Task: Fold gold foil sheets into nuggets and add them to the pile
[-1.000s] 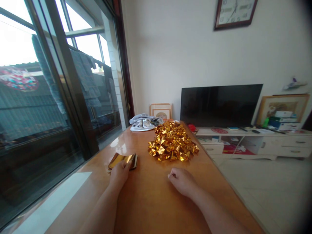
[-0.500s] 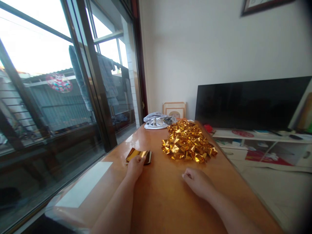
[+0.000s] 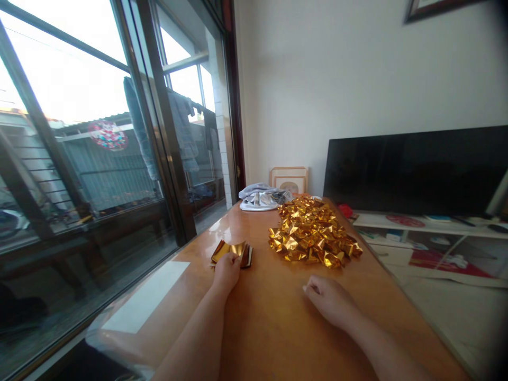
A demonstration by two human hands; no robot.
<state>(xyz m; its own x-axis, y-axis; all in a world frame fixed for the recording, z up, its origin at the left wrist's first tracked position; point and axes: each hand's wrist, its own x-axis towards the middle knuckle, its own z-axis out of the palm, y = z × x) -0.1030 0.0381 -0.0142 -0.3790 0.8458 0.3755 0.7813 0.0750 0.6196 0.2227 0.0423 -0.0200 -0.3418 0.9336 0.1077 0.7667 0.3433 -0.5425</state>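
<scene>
My left hand (image 3: 226,271) rests on the wooden table (image 3: 278,328), its fingertips on the near edge of a small stack of flat gold foil sheets (image 3: 233,250). Whether it grips a sheet is unclear. To the right lies my right hand (image 3: 330,301), curled into a loose fist on the tabletop and holding nothing. Just beyond it, a big heap of folded gold foil pieces (image 3: 313,233) covers the middle of the table.
A bundle of grey and white cloth (image 3: 260,197) lies at the table's far end, with a framed picture (image 3: 289,180) leaning on the wall behind it. Glass sliding doors (image 3: 99,148) run along the left. At right, a dark television (image 3: 416,169) stands on a white low cabinet (image 3: 432,233).
The view has swung to the left and slightly down. Both hands stay where they were on the table, the left one on the foil stack.
</scene>
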